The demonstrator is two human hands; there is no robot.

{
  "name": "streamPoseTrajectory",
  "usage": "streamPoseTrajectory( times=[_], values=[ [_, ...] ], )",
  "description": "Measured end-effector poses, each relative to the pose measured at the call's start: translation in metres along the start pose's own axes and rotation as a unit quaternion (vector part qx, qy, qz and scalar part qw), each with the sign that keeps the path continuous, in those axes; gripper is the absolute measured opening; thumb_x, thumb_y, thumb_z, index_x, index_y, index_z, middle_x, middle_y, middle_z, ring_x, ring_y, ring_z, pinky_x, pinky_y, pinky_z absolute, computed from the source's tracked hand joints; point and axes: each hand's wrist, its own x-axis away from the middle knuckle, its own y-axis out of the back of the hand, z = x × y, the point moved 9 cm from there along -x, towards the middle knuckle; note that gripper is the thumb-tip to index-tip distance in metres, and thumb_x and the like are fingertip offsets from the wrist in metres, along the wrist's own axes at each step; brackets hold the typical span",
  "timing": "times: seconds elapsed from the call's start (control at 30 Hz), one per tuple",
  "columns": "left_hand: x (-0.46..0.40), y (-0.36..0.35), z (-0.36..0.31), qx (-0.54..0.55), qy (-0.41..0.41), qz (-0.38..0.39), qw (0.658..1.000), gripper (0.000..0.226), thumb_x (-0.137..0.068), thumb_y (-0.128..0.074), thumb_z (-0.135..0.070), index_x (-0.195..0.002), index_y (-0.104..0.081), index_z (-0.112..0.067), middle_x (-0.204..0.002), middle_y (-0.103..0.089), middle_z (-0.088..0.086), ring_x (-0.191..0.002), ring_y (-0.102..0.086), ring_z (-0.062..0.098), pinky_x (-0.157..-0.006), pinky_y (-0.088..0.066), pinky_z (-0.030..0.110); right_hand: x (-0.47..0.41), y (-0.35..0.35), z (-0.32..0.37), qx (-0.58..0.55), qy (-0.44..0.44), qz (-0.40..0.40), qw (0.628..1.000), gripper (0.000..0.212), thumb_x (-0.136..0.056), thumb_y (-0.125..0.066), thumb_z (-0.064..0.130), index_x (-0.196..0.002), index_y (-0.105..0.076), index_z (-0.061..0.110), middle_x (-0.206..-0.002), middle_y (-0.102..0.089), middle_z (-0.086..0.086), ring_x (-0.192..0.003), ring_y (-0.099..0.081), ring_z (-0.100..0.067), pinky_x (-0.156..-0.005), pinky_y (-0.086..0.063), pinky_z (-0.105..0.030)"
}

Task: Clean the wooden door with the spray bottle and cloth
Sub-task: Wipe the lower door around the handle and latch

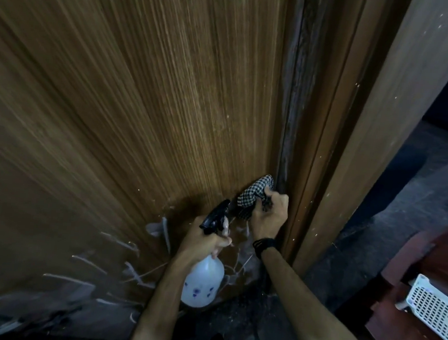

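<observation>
Wiping step in hand. Right hand point(269, 213) grips bunched checked cloth point(254, 195), pressed low on wooden door point(143, 96) by its right edge. Left hand point(203, 244) grips spray bottle point(202, 283) neck, nozzle toward door. Next, likely: rub along edge, spray scuffed bottom strip.

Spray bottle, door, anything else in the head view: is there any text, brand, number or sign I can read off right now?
None readable.
Spray bottle: only small blue-purple marks on the white body, too blurred to tell if print or pattern.
Black wristband: no visible display or text.
Wooden door, checked cloth, white perforated basket: no lettering.
</observation>
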Motion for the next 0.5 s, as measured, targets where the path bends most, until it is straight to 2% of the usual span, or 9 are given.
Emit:
streamPoseTrajectory(
  times=[0.03, 0.1, 0.23, 0.37, 0.43, 0.5],
  values=[
    [0.000, 0.001, 0.002, -0.003, 0.001, 0.001, 1.000, 0.026, -0.086, -0.060, 0.016, -0.092, -0.058, -0.009, -0.077, -0.055, 0.004, -0.045, -0.041, 0.008, -0.050, -0.038, 0.025, 0.001, -0.001, -0.003, 0.009, -0.015, 0.002, 1.000, 0.043, -0.075, -0.066, -0.020, -0.105, -0.064, 0.011, -0.091, -0.052, -0.011, -0.083, -0.056, -0.022, -0.072, -0.050, -0.035],
    [-0.002, 0.001, 0.004, -0.009, -0.001, 0.006, 1.000, 0.025, -0.086, -0.060, 0.016, -0.090, -0.057, -0.009, -0.078, -0.054, 0.006, -0.045, -0.041, 0.008, -0.049, -0.038, 0.025, -0.005, -0.001, 0.007, 0.012, -0.006, -0.001, 1.000, 0.033, -0.078, -0.066, -0.017, -0.105, -0.067, 0.003, -0.091, -0.051, -0.011, -0.082, -0.055, -0.021, -0.071, -0.049, -0.031],
    [-0.005, 0.003, 0.007, -0.016, 0.002, -0.001, 1.000, 0.024, -0.085, -0.062, 0.015, -0.090, -0.058, -0.008, -0.080, -0.055, 0.008, -0.045, -0.042, 0.006, -0.049, -0.038, 0.026, -0.042, 0.005, 0.075, -0.022, 0.106, -0.057, 0.993, 0.034, -0.084, -0.071, -0.005, -0.116, -0.069, 0.005, -0.093, -0.054, -0.013, -0.088, -0.050, -0.007, -0.080, -0.042, -0.009],
    [-0.007, 0.006, 0.008, -0.001, 0.006, 0.004, 1.000, 0.025, -0.085, -0.063, 0.015, -0.089, -0.059, -0.009, -0.079, -0.056, 0.006, -0.045, -0.042, 0.004, -0.049, -0.039, 0.024, -0.060, 0.000, 0.101, -0.013, 0.146, -0.089, 0.985, 0.040, -0.083, -0.068, -0.005, -0.120, -0.068, 0.009, -0.094, -0.055, -0.012, -0.087, -0.057, -0.017, -0.085, -0.050, -0.019],
    [-0.008, 0.008, 0.005, 0.005, -0.001, 0.003, 1.000, 0.025, -0.086, -0.062, 0.015, -0.088, -0.058, -0.009, -0.075, -0.057, 0.002, -0.045, -0.042, 0.004, -0.048, -0.039, 0.022, -0.052, 0.000, 0.080, -0.007, 0.126, -0.082, 0.989, 0.041, -0.085, -0.065, -0.004, -0.124, -0.064, 0.010, -0.095, -0.053, -0.012, -0.085, -0.057, -0.019, -0.085, -0.052, -0.021],
    [-0.009, 0.009, 0.004, 0.005, -0.006, 0.000, 1.000, 0.024, -0.085, -0.062, 0.015, -0.089, -0.059, -0.009, -0.075, -0.058, 0.001, -0.046, -0.043, 0.005, -0.048, -0.040, 0.022, -0.039, 0.002, 0.052, 0.016, 0.082, -0.059, 0.995, 0.037, -0.088, -0.062, -0.001, -0.123, -0.063, 0.009, -0.096, -0.052, -0.011, -0.086, -0.056, -0.018, -0.079, -0.054, -0.028]
  ],
)
